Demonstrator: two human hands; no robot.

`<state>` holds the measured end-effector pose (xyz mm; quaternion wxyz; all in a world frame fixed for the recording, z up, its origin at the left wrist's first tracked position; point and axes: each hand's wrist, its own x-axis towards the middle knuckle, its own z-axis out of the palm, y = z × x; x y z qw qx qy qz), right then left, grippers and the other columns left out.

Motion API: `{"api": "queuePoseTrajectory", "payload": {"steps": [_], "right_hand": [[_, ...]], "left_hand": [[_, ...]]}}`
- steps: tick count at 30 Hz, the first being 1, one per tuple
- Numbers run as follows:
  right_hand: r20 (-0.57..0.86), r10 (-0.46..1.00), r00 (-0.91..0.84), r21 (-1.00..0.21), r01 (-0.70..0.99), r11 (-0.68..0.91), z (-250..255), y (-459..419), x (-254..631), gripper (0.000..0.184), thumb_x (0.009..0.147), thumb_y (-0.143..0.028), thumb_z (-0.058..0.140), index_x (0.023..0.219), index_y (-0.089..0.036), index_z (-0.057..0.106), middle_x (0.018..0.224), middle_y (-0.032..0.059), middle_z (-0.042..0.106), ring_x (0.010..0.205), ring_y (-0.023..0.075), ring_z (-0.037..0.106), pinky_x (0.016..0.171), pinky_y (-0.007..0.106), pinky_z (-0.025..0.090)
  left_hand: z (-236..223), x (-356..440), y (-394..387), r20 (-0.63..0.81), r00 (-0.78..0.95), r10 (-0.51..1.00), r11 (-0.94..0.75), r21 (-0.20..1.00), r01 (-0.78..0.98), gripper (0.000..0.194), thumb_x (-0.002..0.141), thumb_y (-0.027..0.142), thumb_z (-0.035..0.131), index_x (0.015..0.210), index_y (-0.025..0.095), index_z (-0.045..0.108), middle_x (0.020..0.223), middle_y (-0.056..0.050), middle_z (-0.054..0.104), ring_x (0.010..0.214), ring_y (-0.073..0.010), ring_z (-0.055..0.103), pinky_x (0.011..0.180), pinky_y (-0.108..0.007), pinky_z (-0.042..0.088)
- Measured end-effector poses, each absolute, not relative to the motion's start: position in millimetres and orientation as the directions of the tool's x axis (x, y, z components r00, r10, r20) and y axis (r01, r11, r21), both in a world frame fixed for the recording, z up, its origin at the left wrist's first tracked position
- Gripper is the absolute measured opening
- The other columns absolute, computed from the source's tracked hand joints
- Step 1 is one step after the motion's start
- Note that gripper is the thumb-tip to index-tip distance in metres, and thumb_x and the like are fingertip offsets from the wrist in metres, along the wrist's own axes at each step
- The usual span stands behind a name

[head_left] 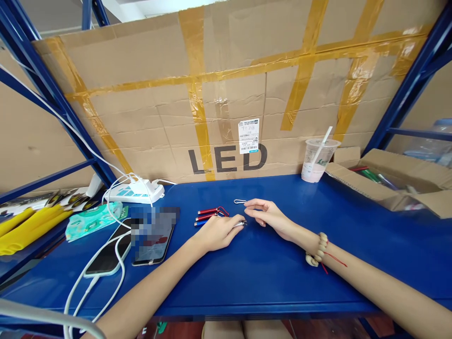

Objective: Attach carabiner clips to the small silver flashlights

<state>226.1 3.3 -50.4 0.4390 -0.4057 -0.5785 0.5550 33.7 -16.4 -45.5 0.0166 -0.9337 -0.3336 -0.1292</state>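
My left hand (pixel 219 232) is closed around a small silver metal tube (pixel 240 223), whose dark end sticks out past the fingers. Just to the right, my right hand (pixel 270 214) pinches a thin white cord loop (pixel 238 201) between thumb and fingertips. The loop points left, above the blue tabletop (pixel 275 278). Whether the cord joins the tube I cannot tell. Behind my left hand lie two slim red tubes (pixel 207 212), with a red cord at their right end. A blue tube (pixel 200 223) lies beside them, partly covered by the hand.
Two phones, one black (pixel 155 249) and one in a pale case (pixel 109 252), lie left among white cables. Behind them are a tissue pack (pixel 93 221) and a power strip (pixel 120 194). A drink cup (pixel 314 165) and an open carton (pixel 374 181) stand right. Cardboard (pixel 158 136) backs the table.
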Motion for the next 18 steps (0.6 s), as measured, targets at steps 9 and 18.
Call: {"api": "queuePoseTrajectory", "payload": {"steps": [9,18], "right_hand": [[0.028,0.961,-0.276,-0.998,0.046,0.042,-45.6,0.3,224.2,0.039,0.058,-0.042,0.073,0.083,-0.015,0.062,0.053,-0.0045,0.051,0.038,0.0034,0.033,0.041,0.023,0.023],[0.051,0.959,-0.279,-0.997,0.036,0.063,-47.7,1.3,225.1,0.036,0.064,-0.043,0.068,0.085,-0.015,0.062,0.043,-0.0061,0.042,0.038,0.0057,0.032,0.042,0.023,0.022]], "left_hand": [[-45.7,34.0,-16.6,0.252,0.743,0.62,-0.771,0.025,0.636,0.024,0.094,0.029,0.029,0.106,0.018,0.047,0.081,-0.002,0.065,0.071,-0.0156,0.064,0.06,-0.022,0.044],[-45.4,33.9,-18.2,0.258,0.741,0.62,-0.771,0.023,0.636,0.023,0.093,0.03,0.032,0.106,0.017,0.046,0.08,-0.003,0.065,0.07,-0.0159,0.063,0.057,-0.022,0.043]]}}
